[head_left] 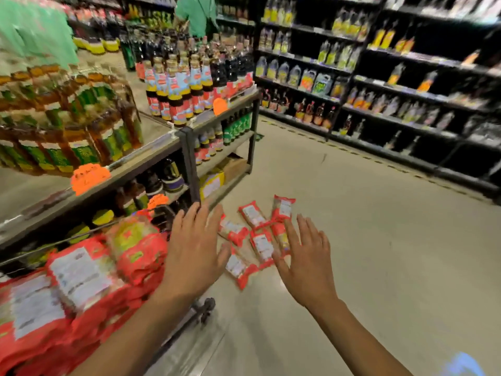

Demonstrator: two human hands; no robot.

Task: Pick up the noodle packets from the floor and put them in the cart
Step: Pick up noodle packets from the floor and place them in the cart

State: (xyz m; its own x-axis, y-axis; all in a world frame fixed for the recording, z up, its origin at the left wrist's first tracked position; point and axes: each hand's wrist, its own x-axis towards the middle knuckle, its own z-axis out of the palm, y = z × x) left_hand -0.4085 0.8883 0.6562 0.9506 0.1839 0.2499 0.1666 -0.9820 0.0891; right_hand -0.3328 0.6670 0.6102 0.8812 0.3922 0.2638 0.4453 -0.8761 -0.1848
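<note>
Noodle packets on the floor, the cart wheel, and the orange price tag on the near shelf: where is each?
noodle packets [253, 217]: head view, on the white label of an upper packet.
cart wheel [207, 308]: head view, on the dark caster.
orange price tag [89, 177]: head view, on its middle.

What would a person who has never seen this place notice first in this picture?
Two open hands, the left hand and the right hand, reach forward and hold nothing. Just beyond them, red noodle packets lie scattered on the pale floor. At lower left, more red packets are heaped in the cart, beside a shelf unit crowded with bottles.
</note>
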